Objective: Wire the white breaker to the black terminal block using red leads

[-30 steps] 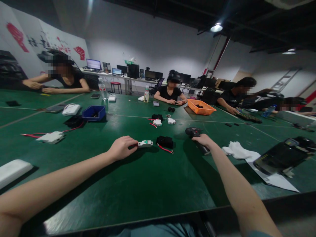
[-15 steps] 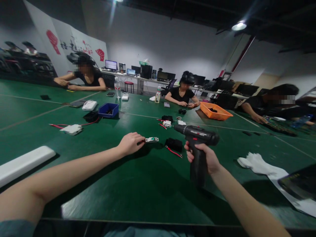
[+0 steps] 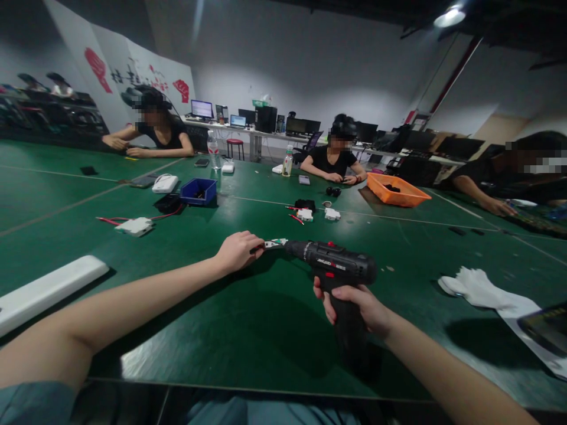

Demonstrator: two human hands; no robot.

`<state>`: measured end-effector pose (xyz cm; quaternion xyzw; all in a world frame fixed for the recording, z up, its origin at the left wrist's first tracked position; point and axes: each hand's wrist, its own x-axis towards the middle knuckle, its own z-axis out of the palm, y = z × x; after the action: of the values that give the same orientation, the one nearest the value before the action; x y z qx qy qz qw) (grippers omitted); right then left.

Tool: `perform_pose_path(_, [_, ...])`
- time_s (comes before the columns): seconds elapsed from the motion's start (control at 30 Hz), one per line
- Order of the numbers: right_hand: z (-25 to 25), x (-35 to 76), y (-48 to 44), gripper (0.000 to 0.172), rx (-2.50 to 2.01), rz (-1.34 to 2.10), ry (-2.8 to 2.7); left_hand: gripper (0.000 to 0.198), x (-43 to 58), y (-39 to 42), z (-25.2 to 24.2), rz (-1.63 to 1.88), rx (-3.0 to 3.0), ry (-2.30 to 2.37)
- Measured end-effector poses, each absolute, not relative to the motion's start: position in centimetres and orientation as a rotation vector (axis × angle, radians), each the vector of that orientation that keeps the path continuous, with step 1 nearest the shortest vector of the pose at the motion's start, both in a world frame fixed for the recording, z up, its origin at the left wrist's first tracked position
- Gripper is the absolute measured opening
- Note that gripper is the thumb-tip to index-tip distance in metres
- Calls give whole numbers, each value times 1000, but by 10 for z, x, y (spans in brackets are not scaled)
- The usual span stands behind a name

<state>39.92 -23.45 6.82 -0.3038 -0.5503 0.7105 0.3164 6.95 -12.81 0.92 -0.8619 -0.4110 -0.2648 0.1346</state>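
My left hand (image 3: pixel 238 251) is closed on a small white circuit breaker (image 3: pixel 274 243) that rests on the green table (image 3: pixel 248 319). My right hand (image 3: pixel 358 307) grips the handle of a black cordless drill (image 3: pixel 336 268). The drill lies level, and its nose points left at the breaker's right end; whether the tip touches it I cannot tell. The drill body hides the black part with red wire that lay just right of the breaker.
White gloves (image 3: pixel 476 286) and a dark device (image 3: pixel 547 330) lie at the right. A white bar (image 3: pixel 46 289) lies left. Farther off are a blue bin (image 3: pixel 198 191), an orange tray (image 3: pixel 394 190), more breakers (image 3: pixel 133 226) and several seated people.
My right hand lifted the drill off the table, then swung it left and lowered it until its nose reached the breaker. My left hand stayed on the breaker.
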Motion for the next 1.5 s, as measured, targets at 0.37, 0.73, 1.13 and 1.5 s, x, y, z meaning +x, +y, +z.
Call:
perform_pose_path(0.37, [73,392,-241,39,-994,1827,-1544,22,72,-131,13,-710,-2476,-1147])
perform_pose_path(0.73, [85,387,-250,40,-1117,1744,-1604,20,73,-131,12,-700,-2445,-1122])
perform_pose_path(1.13, [83,387,-250,25,-1166,1754,-1428,26,75,-131,11,-708,-2453,-1112])
perform_pose_path(1.5, [85,386,-251,29,-1139,1719,-1453,25,75,-131,11,-719,-2487,-1143])
